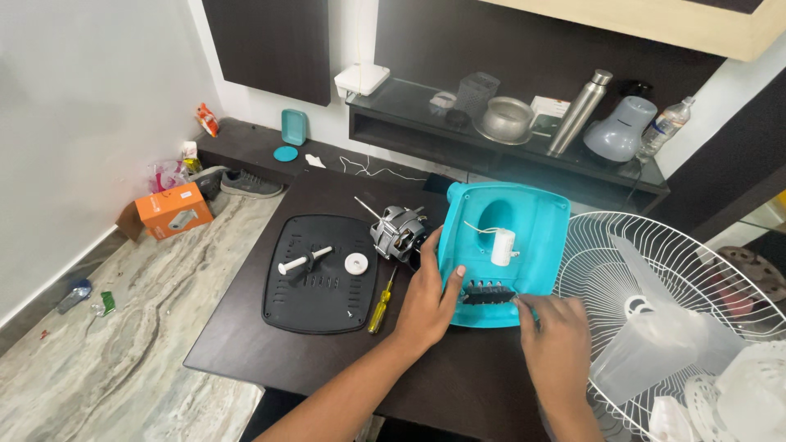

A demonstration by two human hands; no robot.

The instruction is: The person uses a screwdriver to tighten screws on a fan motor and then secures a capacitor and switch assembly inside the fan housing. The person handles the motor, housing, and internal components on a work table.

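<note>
Pinching at the black switch strip (489, 292) with your right hand (558, 342), fingertips narrowed on its end, you risk tugging it crooked if the turquoise fan housing (524, 237) shifts; your left hand (428, 299) clamps the housing's left edge on the desk (246, 344). Mind the white capacitor (503, 247) and its thin wire inside, easily snagged. Beside your left wrist the yellow screwdriver (380, 305) could roll off. Further out, the motor (398, 232) sits against the housing, and the black base plate (321, 274) carries loose white parts
</note>
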